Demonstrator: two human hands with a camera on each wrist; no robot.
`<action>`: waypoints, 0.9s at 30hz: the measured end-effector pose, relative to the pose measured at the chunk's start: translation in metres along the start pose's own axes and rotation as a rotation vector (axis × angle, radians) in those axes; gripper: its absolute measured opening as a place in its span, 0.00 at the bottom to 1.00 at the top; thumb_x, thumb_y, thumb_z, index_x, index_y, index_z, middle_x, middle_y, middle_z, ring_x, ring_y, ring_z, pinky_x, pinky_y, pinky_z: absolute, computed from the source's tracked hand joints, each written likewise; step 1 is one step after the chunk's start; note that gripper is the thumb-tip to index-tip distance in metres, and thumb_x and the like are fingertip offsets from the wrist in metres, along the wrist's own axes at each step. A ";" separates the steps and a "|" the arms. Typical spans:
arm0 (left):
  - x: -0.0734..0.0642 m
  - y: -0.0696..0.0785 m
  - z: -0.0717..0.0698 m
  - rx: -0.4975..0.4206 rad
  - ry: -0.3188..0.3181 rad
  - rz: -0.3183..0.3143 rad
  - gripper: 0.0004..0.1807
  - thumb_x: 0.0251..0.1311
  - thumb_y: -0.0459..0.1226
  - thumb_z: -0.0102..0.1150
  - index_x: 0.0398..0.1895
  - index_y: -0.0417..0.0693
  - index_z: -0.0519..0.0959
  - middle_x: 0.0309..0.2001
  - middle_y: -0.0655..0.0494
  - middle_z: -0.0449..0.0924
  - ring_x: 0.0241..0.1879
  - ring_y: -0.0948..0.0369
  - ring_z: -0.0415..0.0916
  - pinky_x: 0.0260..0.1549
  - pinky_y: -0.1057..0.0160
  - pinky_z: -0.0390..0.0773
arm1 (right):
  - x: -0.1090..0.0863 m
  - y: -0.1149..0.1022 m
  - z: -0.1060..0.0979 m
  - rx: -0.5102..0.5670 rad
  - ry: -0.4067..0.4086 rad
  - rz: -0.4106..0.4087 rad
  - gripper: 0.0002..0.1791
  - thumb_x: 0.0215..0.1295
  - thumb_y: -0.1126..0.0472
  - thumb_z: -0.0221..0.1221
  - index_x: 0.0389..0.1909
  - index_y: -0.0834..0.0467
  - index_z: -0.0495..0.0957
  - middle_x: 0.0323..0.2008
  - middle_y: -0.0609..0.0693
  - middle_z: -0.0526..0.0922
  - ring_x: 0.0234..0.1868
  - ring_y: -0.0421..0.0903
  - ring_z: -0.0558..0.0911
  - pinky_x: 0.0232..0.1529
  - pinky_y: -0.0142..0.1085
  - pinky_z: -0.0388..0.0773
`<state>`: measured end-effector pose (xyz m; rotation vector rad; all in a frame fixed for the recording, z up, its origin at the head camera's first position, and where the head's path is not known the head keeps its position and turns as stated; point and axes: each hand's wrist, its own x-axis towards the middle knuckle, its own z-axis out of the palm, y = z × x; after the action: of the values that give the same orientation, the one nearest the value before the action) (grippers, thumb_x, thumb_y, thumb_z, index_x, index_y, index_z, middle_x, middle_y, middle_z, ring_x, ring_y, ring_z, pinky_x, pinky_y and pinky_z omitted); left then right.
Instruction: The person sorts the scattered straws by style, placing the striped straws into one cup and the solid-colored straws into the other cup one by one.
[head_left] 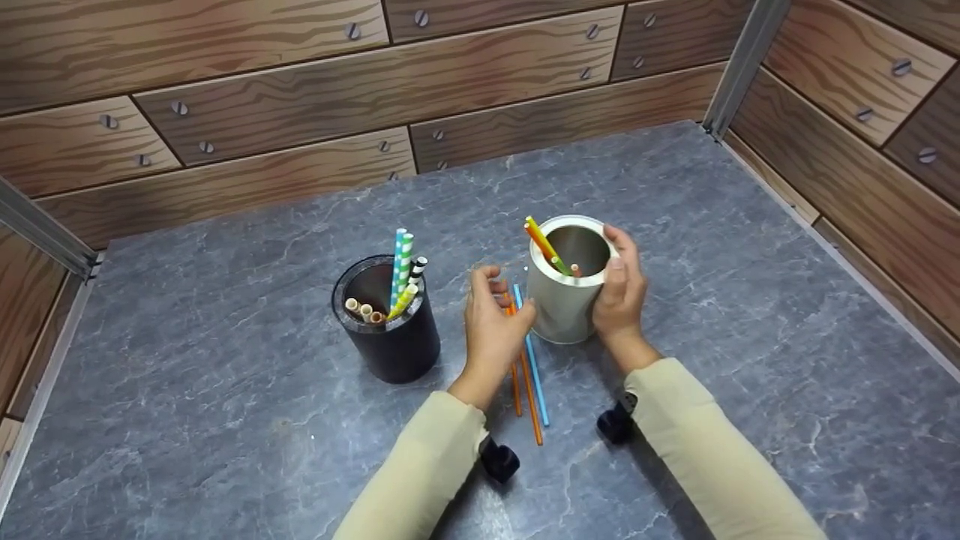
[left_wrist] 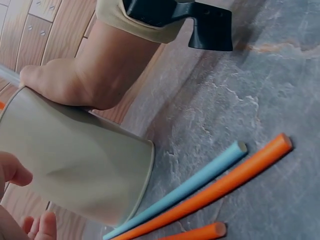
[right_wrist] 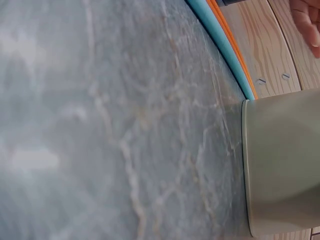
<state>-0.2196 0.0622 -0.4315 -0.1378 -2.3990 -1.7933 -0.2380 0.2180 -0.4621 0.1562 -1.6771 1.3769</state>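
Note:
A white can (head_left: 564, 311) stands on the table with several green, yellow and orange paper straws (head_left: 544, 244) in it. My right hand (head_left: 622, 292) grips it from the right, fingers by the rim. Between the two cans, my left hand (head_left: 495, 322) hovers with loosely bent fingers and nothing in them; in the left wrist view its fingers (left_wrist: 15, 170) overlap the can's side. Under it lie a blue straw (head_left: 536, 379) and two orange straws (head_left: 529, 397), side by side on the table. Their far ends are partly hidden by the left hand.
To the left stands a black can (head_left: 397, 349) holding several patterned and plain straws (head_left: 402, 270). The grey marbled table (head_left: 225, 360) is bordered by wood-print walls (head_left: 300, 105) at the back and sides. Each wrist carries a black camera mount (head_left: 499, 459).

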 end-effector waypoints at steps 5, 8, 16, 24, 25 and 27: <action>-0.001 -0.005 -0.001 0.050 -0.019 -0.050 0.30 0.42 0.31 0.64 0.52 0.45 0.66 0.43 0.43 0.72 0.39 0.51 0.74 0.36 0.61 0.76 | 0.000 0.000 0.001 0.000 0.006 -0.001 0.29 0.61 0.57 0.37 0.52 0.77 0.68 0.52 0.70 0.73 0.56 0.40 0.72 0.61 0.31 0.63; -0.002 -0.009 -0.001 0.088 -0.028 -0.049 0.30 0.40 0.31 0.65 0.51 0.42 0.66 0.42 0.42 0.72 0.38 0.52 0.74 0.35 0.61 0.75 | 0.000 -0.001 0.001 -0.001 0.011 0.000 0.29 0.62 0.57 0.37 0.52 0.77 0.69 0.52 0.70 0.73 0.56 0.42 0.72 0.60 0.32 0.63; -0.006 -0.020 0.001 0.214 -0.089 -0.048 0.29 0.40 0.33 0.65 0.50 0.39 0.68 0.41 0.45 0.72 0.39 0.54 0.71 0.39 0.59 0.74 | -0.001 0.000 0.000 0.003 0.003 0.002 0.29 0.61 0.57 0.36 0.52 0.77 0.68 0.52 0.70 0.73 0.56 0.43 0.72 0.60 0.32 0.63; -0.007 -0.031 0.005 0.288 -0.135 -0.142 0.32 0.39 0.35 0.67 0.52 0.35 0.68 0.45 0.42 0.73 0.46 0.50 0.72 0.48 0.56 0.73 | -0.001 0.001 0.000 -0.007 0.005 0.002 0.29 0.62 0.57 0.36 0.52 0.77 0.68 0.52 0.70 0.73 0.55 0.50 0.73 0.60 0.31 0.63; -0.007 -0.032 0.006 0.296 -0.132 -0.144 0.32 0.39 0.36 0.67 0.51 0.34 0.68 0.45 0.41 0.73 0.47 0.49 0.72 0.49 0.56 0.72 | -0.001 0.001 0.000 -0.005 0.007 0.000 0.29 0.61 0.57 0.36 0.52 0.77 0.68 0.52 0.70 0.73 0.55 0.48 0.73 0.60 0.31 0.63; -0.007 -0.032 0.006 0.307 -0.133 -0.151 0.33 0.39 0.36 0.68 0.51 0.34 0.68 0.45 0.40 0.74 0.47 0.48 0.72 0.49 0.55 0.72 | -0.001 0.001 0.000 -0.004 0.010 -0.007 0.29 0.61 0.57 0.36 0.52 0.77 0.68 0.51 0.70 0.73 0.56 0.45 0.73 0.60 0.31 0.63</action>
<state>-0.2185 0.0590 -0.4650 -0.0434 -2.8123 -1.4869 -0.2384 0.2178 -0.4634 0.1523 -1.6690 1.3671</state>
